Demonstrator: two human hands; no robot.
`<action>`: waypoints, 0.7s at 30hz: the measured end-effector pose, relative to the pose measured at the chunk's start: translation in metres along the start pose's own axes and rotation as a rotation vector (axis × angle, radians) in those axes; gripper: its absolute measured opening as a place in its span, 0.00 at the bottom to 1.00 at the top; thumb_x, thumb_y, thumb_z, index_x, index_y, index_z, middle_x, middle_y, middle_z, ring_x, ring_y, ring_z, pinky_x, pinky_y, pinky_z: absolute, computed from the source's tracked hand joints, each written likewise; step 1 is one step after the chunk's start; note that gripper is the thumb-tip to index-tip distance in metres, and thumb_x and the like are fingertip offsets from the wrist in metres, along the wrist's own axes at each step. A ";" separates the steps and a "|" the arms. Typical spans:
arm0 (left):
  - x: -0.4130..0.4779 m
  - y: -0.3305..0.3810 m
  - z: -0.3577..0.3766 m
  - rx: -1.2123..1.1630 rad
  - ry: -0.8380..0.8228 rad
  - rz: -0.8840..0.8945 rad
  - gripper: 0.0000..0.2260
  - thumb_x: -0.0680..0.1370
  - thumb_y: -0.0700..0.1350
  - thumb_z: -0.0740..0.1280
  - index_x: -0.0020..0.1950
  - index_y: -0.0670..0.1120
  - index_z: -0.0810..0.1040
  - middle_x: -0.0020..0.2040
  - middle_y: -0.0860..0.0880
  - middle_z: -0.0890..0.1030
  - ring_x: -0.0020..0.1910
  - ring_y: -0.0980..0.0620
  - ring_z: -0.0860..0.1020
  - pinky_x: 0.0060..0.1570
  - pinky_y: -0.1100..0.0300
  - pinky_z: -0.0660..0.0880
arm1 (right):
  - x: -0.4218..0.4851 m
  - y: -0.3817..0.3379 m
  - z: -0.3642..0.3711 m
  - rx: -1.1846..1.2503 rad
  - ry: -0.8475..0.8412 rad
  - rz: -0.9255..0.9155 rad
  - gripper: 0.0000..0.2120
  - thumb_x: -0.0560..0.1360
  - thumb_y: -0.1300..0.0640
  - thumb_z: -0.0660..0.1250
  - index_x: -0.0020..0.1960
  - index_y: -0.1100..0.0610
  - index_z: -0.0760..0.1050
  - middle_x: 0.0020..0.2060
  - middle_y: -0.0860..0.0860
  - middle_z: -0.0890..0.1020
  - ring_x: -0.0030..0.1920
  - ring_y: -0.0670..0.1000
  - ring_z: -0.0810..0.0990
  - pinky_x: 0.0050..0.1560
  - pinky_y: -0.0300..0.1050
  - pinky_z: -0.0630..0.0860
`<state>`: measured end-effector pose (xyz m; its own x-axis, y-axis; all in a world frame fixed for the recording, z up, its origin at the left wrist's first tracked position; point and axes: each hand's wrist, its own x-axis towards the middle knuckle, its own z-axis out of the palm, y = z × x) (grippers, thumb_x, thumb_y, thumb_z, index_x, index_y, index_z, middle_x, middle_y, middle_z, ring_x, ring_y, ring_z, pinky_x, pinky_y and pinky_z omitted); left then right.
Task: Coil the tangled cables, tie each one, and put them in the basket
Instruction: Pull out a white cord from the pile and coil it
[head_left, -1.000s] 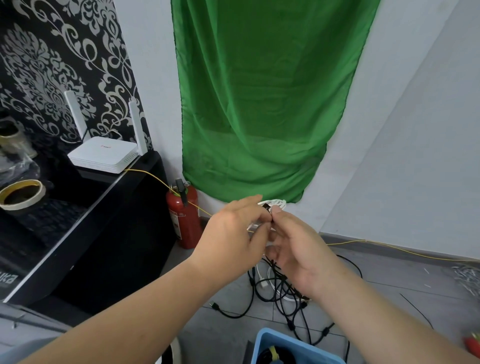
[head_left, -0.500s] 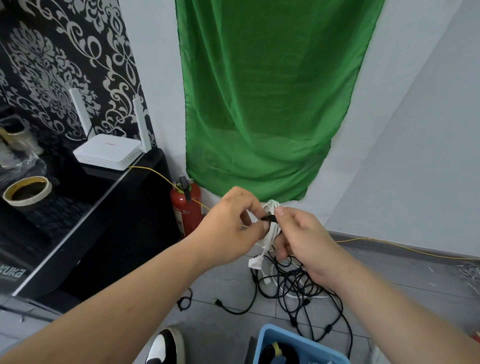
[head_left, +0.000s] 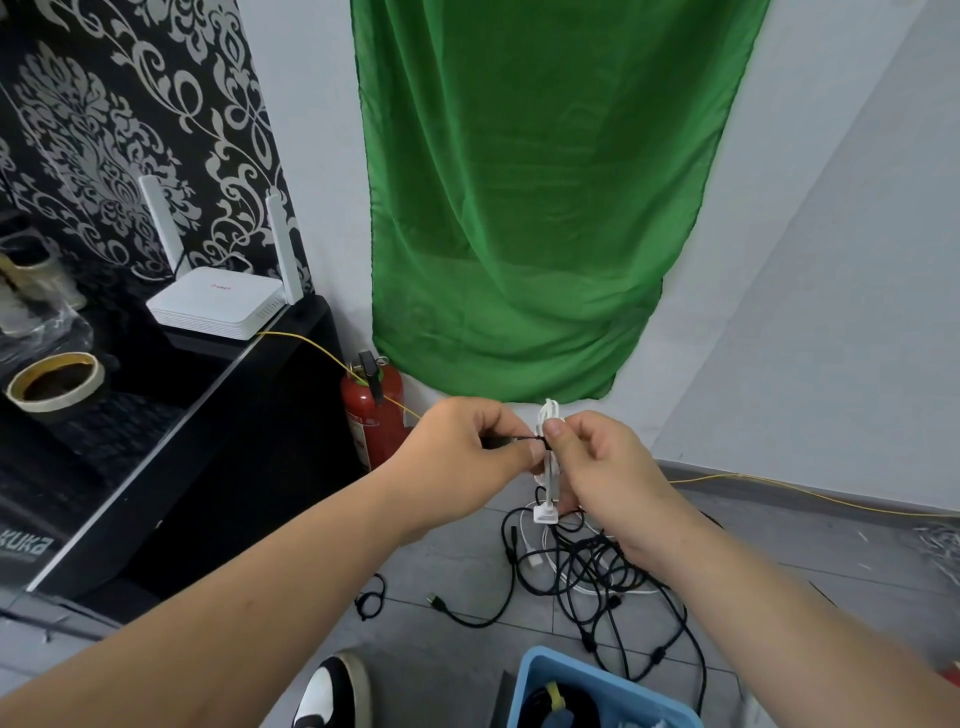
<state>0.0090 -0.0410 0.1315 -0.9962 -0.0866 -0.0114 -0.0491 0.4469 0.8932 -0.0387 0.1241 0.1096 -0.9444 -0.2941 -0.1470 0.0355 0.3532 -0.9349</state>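
We are at the tying step for one cable. The coiled white cable (head_left: 548, 415) is held in the air above the blue basket (head_left: 523, 686) and farther from us than it, so that both hands can work around it freely. The right hand (head_left: 605, 467) has its grip clamped on the coil: thumb and forefinger pinch it at the middle, exactly where the black tie (head_left: 522, 440) crosses, and this appears to keep the loops from springing apart. The left hand (head_left: 467, 452), up and to the left of the basket, has its grip closed on the free end of the tie, which runs sideways away from the coil, probably to tighten it. The long axis of the coil is upright. Its looped end points up and its white plug end hangs down toward the floor, on the far side of the basket. We judge that the tie is not yet finished. The tangled black cables (head_left: 597, 577) lie on the floor just beyond the basket, not yet coiled. Something dark with a yellow band already lies inside the basket, but we cannot tell clearly what it is.
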 end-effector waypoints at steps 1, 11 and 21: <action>-0.001 0.001 0.001 -0.024 0.004 -0.012 0.05 0.76 0.47 0.75 0.42 0.49 0.86 0.35 0.49 0.84 0.32 0.58 0.75 0.34 0.62 0.73 | 0.000 0.000 0.001 0.019 0.008 0.014 0.13 0.84 0.50 0.63 0.49 0.60 0.77 0.24 0.46 0.79 0.27 0.49 0.76 0.33 0.40 0.73; -0.008 -0.003 0.017 0.264 0.012 0.253 0.07 0.76 0.51 0.71 0.41 0.50 0.84 0.41 0.52 0.78 0.41 0.55 0.78 0.45 0.57 0.75 | -0.004 -0.002 0.003 0.571 -0.054 0.234 0.15 0.78 0.55 0.72 0.53 0.68 0.80 0.42 0.63 0.85 0.42 0.58 0.85 0.46 0.51 0.83; -0.003 0.002 0.007 0.146 0.058 0.095 0.08 0.80 0.42 0.66 0.43 0.46 0.82 0.41 0.54 0.81 0.39 0.59 0.77 0.41 0.65 0.72 | -0.006 -0.010 -0.003 0.606 -0.151 0.175 0.13 0.82 0.60 0.66 0.58 0.71 0.80 0.52 0.65 0.85 0.48 0.62 0.87 0.57 0.58 0.83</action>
<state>0.0117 -0.0335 0.1305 -0.9912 -0.0868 0.0997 0.0311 0.5798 0.8142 -0.0342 0.1247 0.1211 -0.8531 -0.4149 -0.3163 0.4047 -0.1437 -0.9031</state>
